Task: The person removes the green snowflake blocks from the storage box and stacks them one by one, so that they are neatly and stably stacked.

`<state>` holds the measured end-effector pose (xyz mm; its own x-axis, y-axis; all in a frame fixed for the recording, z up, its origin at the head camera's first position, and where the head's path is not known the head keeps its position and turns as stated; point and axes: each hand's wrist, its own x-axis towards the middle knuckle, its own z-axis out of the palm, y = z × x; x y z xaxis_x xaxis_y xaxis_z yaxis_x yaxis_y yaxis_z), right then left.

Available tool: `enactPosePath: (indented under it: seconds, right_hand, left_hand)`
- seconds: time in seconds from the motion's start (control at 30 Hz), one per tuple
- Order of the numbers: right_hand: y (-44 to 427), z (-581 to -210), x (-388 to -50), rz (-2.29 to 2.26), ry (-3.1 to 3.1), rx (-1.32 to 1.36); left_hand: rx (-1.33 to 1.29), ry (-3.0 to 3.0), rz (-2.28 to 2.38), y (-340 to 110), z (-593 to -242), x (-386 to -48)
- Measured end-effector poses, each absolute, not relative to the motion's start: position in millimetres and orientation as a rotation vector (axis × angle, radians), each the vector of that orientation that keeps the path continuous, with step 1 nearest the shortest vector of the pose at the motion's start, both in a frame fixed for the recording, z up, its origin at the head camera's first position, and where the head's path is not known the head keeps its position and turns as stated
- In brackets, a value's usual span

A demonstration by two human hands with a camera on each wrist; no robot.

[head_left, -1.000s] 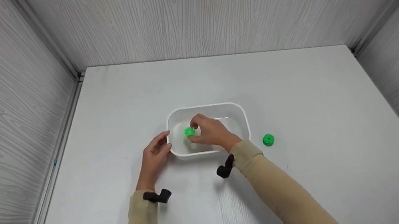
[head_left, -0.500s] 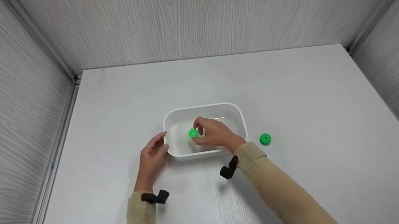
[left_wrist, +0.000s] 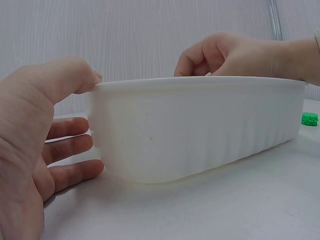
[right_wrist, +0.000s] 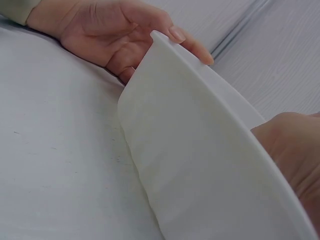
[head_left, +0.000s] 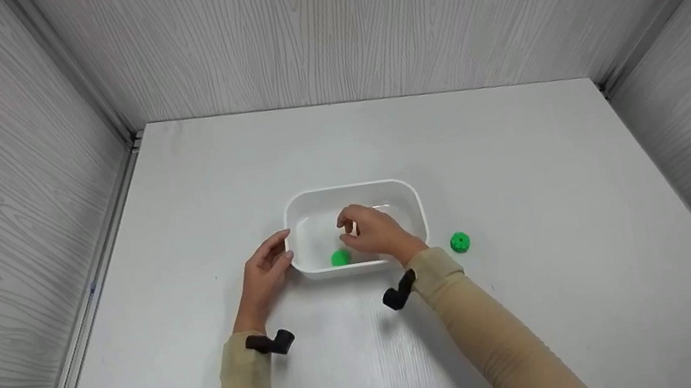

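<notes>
A white rectangular plastic tub (head_left: pixel 363 266) stands on the table, tilted-looking in the right wrist view. My left hand (head_left: pixel 264 274) rests against its left end. In the left wrist view the left thumb side lies on the rim, and the lower fingers (left_wrist: pixel 75 171) lie against the outer wall. My right hand (head_left: pixel 374 230) hangs inside the tub, fingers bent, a gap between thumb and fingertips. Below those fingertips a small green round piece (head_left: pixel 340 258), blurred, is by the tub's near wall. A second green round notched plastic piece (head_left: pixel 459 242) lies outside, right of the tub.
The white table (head_left: pixel 546 301) extends all around the tub. Wood-patterned panels (head_left: pixel 318 30) enclose it at the back and both sides. Black wrist cameras (head_left: pixel 399 291) sit on both sleeves.
My right hand has let go of the green piece, which has dropped toward the tub's near wall. Earlier that hand shifted slightly right. The left hand stays at the tub's end.
</notes>
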<state>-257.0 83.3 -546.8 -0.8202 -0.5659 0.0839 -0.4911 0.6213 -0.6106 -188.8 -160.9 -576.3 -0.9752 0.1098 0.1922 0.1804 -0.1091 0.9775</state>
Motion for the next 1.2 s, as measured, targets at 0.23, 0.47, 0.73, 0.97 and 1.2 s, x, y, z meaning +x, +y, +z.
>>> enactPosePath:
  seconds: [0.23, 0.47, 0.73, 0.97, 1.2]
  right_hand:
    - [82.5, -545.9, -256.0, -0.826, 2.557, -0.943]
    - [82.7, -547.9, -252.7, -0.734, 2.495, -0.96]
    - [79.7, -549.1, -253.4, -0.632, 2.527, -0.99]
    - [78.3, -549.5, -254.6, -0.595, 2.555, -1.017]
    - [80.7, -546.6, -254.5, -0.668, 2.578, -0.998]
  left_hand:
    - [-0.328, -2.071, -2.273, -161.7, -576.3, -188.7]
    - [-0.291, -2.093, -2.267, -161.2, -573.7, -187.8]
    - [-0.282, -2.073, -2.306, -160.6, -573.2, -188.2]
    - [-0.281, -2.098, -2.249, -161.3, -572.9, -189.0]
    - [-0.299, -2.106, -2.243, -161.4, -573.1, -187.7]
